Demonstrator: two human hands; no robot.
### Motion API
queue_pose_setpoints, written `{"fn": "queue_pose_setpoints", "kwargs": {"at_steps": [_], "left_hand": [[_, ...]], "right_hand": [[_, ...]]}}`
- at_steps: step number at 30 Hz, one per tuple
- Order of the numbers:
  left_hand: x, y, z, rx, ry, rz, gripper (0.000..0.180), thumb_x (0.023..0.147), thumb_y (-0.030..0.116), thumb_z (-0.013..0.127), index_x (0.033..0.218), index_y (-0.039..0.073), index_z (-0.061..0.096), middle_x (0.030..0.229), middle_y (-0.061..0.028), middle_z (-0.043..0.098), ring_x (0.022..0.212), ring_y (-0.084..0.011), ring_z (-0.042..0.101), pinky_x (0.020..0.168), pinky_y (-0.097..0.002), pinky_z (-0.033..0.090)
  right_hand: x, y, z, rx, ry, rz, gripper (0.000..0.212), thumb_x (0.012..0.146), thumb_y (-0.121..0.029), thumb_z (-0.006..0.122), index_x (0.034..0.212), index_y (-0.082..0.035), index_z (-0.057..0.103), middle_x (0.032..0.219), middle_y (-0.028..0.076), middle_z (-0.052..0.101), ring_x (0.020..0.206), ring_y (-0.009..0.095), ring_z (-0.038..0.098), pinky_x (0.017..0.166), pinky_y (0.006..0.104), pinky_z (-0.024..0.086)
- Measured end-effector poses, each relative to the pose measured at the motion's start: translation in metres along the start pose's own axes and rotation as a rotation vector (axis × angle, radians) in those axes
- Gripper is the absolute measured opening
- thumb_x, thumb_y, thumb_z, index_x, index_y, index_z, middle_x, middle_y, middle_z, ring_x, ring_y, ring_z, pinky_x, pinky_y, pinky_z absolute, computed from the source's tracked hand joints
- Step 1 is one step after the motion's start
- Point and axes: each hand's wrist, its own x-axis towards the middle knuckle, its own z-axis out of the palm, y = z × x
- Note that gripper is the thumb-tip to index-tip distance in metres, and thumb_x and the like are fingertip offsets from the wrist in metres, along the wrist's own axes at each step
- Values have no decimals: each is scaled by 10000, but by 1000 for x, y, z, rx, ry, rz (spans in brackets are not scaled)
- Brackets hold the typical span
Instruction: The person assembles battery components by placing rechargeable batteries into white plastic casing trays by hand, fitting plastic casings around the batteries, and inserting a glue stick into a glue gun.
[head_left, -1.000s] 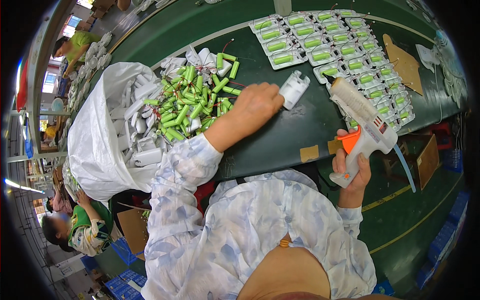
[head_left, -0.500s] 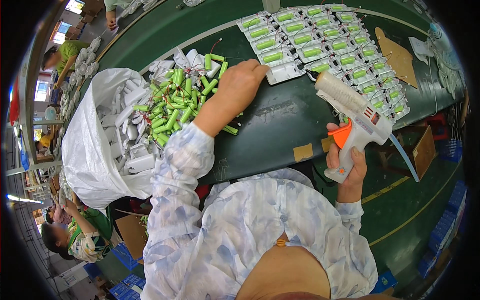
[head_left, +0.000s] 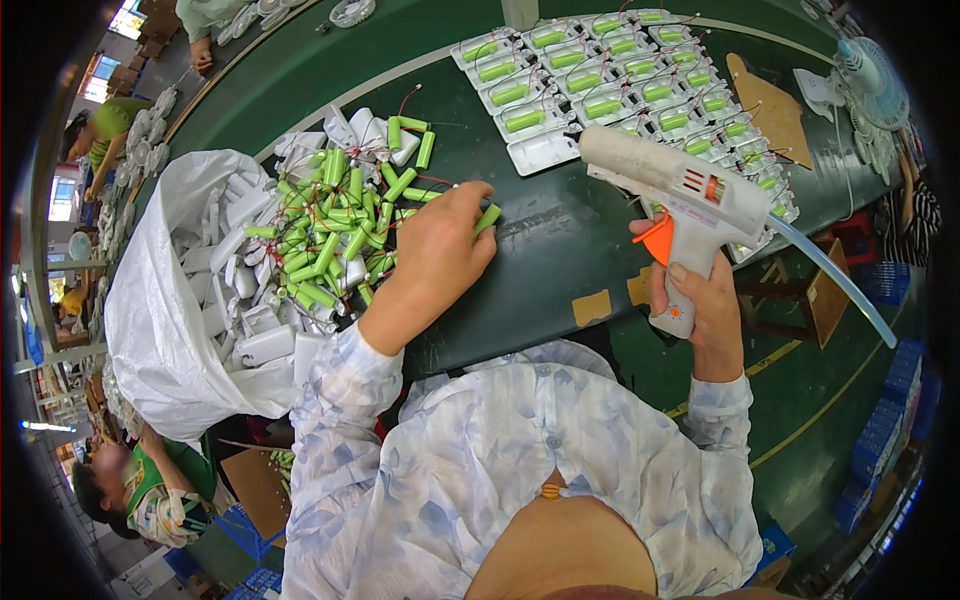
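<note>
My left hand [head_left: 440,255] is closed around a green cylindrical battery [head_left: 487,220], whose end shows past the fingers at the right edge of a loose battery pile [head_left: 345,215] with thin red and black wires. My right hand [head_left: 708,300] grips a white hot glue gun [head_left: 700,185] by its handle, below the orange trigger [head_left: 655,238]. The gun's nozzle points left, and a translucent bluish glue stick [head_left: 840,275] trails from its back. Beyond both hands lie rows of white plastic housings [head_left: 590,80], most with a green battery inside. One housing [head_left: 545,153] at the near left corner holds no battery.
A white sack [head_left: 150,310] full of white plastic parts lies open at the left of the dark green table [head_left: 540,260]. Brown cardboard [head_left: 770,110] and a small fan [head_left: 870,80] are at the far right. Other people sit along the left; a striped sleeve shows at right.
My left hand has moved back from the bare housing toward the pile and now has a battery in it. The glue gun has come up and slightly left, turning more level.
</note>
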Motion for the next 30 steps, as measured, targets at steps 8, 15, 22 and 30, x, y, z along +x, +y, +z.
{"fn": "queue_pose_setpoints", "kwargs": {"at_steps": [8,15,22,30], "left_hand": [[-22,0,-12,-970,347,-118,537,824,-93,638,1309,22,440,1038,-94,624,854,-105,608,717,-215,466],[-40,2,-2,-786,67,-94,550,800,-115,592,1315,13,444,937,-76,597,844,-126,623,729,-260,509],[-32,-6,10,-360,70,103,278,799,-94,631,1070,-32,635,939,-153,615,809,-302,635,715,-349,525],[-26,8,-7,-127,-12,162,330,759,18,745,1076,-1,653,890,-138,615,788,-307,612,675,-385,503]], "right_hand": [[15,-18,0,-260,-16,107,463,872,-121,573,1298,33,479,1221,172,616,595,120,553,543,278,481],[25,-17,3,-265,-52,188,407,903,-109,569,1278,29,490,1217,142,621,590,118,555,533,274,487],[30,-13,2,-302,-51,241,370,928,-138,563,1251,31,500,1177,119,629,579,118,555,505,264,464],[34,-15,7,-358,-98,236,361,962,-222,568,1220,25,512,926,68,605,558,110,538,502,255,436]]}}
